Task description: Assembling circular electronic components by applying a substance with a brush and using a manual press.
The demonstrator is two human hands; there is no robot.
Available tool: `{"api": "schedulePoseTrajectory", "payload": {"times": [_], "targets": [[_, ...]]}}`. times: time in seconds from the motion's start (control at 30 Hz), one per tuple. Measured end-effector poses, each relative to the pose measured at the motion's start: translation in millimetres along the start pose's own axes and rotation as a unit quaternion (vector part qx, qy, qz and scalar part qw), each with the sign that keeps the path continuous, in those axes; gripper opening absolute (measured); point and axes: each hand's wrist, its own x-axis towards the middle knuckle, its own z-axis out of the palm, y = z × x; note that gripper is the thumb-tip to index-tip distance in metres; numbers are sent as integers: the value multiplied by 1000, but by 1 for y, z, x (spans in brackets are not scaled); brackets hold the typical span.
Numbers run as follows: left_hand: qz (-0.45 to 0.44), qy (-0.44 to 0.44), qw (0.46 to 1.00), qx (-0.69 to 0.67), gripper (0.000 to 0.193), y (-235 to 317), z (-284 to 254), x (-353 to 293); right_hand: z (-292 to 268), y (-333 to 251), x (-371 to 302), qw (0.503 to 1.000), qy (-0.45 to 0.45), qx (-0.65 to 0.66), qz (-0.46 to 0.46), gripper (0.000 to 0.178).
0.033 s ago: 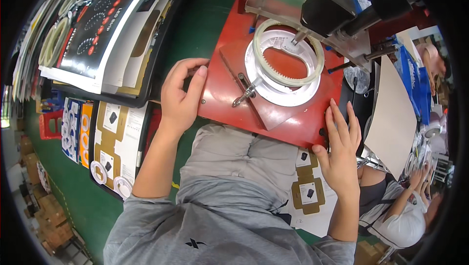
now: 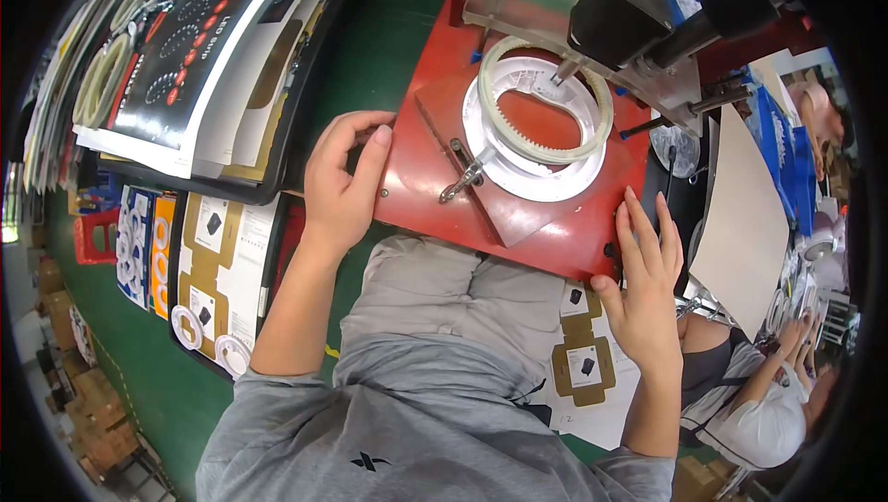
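A red metal machine base (image 2: 412,164) stands in front of me. My left hand (image 2: 340,187) rests at its left edge, thumb and index finger apart, the other fingers partly hidden. At the right front corner lies my right hand (image 2: 643,285), fingers stretched out and spread along the edge; it holds nothing. Between the hands, a white round plastic housing (image 2: 546,185) sits on the base. A cream toothed ring (image 2: 488,99) is over it, below a clear plate (image 2: 481,13) and a black block (image 2: 610,16). A small metal latch (image 2: 462,180) lies beside the housing.
Stacked printed sheets (image 2: 185,58) fill a black tray at the left. Flat cardboard cutouts (image 2: 199,285) hang below it, and a red stool (image 2: 94,238) is farther left. A beige board (image 2: 740,234) leans at the right; another person (image 2: 758,419) sits beyond it.
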Motion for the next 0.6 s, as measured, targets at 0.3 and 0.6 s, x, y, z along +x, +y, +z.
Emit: {"api": "schedulePoseTrajectory", "payload": {"times": [0.3, 0.6], "targets": [[24, -16, 999, 14, 19, -2, -3, 1, -8, -7, 12, 978, 159, 132, -9, 43], [96, 10, 995, 29, 20, 39, -4, 8, 0, -19, 56, 957, 234, 141, -94, 31]]}}
